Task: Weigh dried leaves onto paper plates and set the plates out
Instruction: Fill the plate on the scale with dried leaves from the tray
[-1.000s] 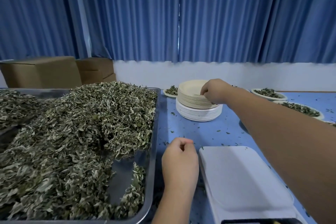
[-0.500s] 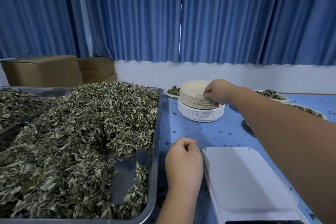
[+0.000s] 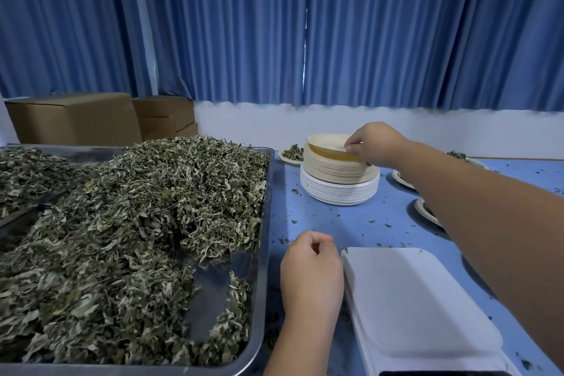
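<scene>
A tall stack of paper plates [image 3: 338, 183], beige ones over white ones, stands on the blue table. My right hand [image 3: 374, 143] pinches the near rim of the top paper plate [image 3: 328, 145] and tilts it up off the stack. My left hand [image 3: 311, 268] rests as a loose fist on the table between the metal tray [image 3: 262, 253] and the white scale [image 3: 418, 302]. Dried leaves [image 3: 122, 238] are heaped in the tray at the left. The scale's platform is bare.
Filled plates of leaves sit behind the stack [image 3: 291, 153] and along the right, partly hidden by my right arm [image 3: 427, 210]. Cardboard boxes [image 3: 76, 119] stand behind the tray. Leaf crumbs dot the table. Blue curtains hang at the back.
My right hand has lifted the near edge of the top plate, which now tilts above the stack. My left hand has stayed in place.
</scene>
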### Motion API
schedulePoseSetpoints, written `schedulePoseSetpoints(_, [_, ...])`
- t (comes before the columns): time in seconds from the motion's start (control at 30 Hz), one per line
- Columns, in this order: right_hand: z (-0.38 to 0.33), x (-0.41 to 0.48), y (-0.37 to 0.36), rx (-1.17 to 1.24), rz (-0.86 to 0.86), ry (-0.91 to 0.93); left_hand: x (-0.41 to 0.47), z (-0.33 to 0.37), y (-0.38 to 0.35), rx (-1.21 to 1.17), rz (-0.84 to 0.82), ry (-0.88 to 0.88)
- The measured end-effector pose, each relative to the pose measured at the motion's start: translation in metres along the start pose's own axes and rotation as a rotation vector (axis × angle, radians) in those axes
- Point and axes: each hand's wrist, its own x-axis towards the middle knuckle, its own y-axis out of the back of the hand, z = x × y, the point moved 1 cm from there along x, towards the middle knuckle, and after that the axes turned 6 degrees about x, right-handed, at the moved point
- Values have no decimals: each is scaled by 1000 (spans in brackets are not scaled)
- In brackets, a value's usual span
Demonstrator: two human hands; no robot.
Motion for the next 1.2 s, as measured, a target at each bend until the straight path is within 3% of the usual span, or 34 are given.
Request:
schedulePoseSetpoints(0.2, [-3,-29,10,52,189,160,3,2,1,4,5,-27])
schedulePoseSetpoints(0.43, [-1,-152,12,126,279,393,4,4,1,60,-13,-69])
schedulePoseSetpoints(0.7, [15,-245,17,71,70,407,-8,9,5,188,35,-133])
schedulePoseSetpoints(1.2, [29,-271,20,126,-205,366,-30,25,34,-37,182,-144])
